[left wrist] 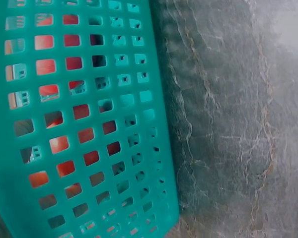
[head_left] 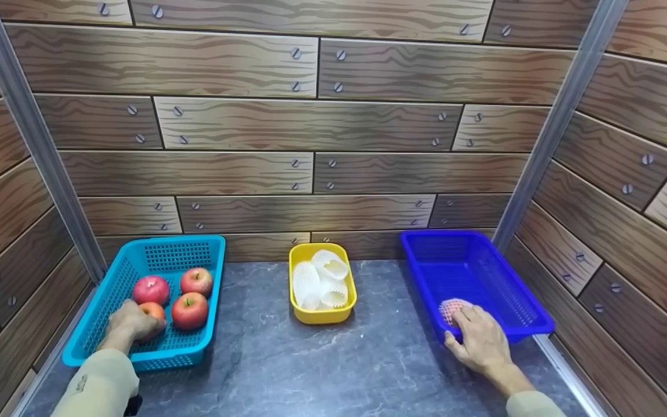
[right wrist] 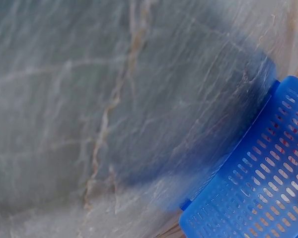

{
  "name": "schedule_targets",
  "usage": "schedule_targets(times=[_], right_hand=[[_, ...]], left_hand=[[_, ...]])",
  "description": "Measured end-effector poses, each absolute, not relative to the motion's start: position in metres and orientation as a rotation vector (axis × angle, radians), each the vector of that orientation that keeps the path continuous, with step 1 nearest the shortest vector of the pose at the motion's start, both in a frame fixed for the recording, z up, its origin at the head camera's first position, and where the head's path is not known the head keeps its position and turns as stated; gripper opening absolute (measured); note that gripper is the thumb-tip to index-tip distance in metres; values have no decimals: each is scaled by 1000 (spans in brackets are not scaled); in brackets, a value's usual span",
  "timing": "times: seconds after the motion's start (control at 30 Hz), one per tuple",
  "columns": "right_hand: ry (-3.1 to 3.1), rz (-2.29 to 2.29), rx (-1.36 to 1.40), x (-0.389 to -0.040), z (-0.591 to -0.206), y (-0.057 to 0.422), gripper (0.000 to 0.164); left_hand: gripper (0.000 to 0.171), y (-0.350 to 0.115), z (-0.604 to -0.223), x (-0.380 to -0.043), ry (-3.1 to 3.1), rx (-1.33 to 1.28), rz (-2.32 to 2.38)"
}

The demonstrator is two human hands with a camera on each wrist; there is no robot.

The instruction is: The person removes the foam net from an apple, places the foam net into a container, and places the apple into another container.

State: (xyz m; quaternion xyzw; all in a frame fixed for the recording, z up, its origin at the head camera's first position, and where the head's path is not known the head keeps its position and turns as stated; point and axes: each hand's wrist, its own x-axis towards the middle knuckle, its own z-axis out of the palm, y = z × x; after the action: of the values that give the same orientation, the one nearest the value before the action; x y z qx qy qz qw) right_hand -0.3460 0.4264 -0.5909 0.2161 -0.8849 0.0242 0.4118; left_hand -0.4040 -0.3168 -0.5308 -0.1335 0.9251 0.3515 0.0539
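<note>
In the head view, a teal basket on the left holds several red apples. My left hand reaches over its near side, fingers curled round the front-left apple. At the right, an apple in a net sleeve lies in the near left corner of the blue basket. My right hand is over that corner, its extended fingers at the netted apple and its thumb apart, outside the basket wall. Both wrist views show basket sides and hide the hands' grip.
Between the baskets stands a yellow container with several white foam net sleeves. The dark marbled table is closed in by wood-patterned walls at the back and both sides.
</note>
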Motion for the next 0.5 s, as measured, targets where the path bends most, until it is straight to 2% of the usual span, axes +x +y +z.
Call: schedule_targets(times=[0.13, 0.5], right_hand=[[-2228, 58, 553, -347, -590, 424, 37], [-2240, 73, 562, -345, -589, 427, 33]], left_hand=[[87, -321, -533, -403, 2827, -367, 1055], [75, -313, -526, -391, 3003, -301, 991]])
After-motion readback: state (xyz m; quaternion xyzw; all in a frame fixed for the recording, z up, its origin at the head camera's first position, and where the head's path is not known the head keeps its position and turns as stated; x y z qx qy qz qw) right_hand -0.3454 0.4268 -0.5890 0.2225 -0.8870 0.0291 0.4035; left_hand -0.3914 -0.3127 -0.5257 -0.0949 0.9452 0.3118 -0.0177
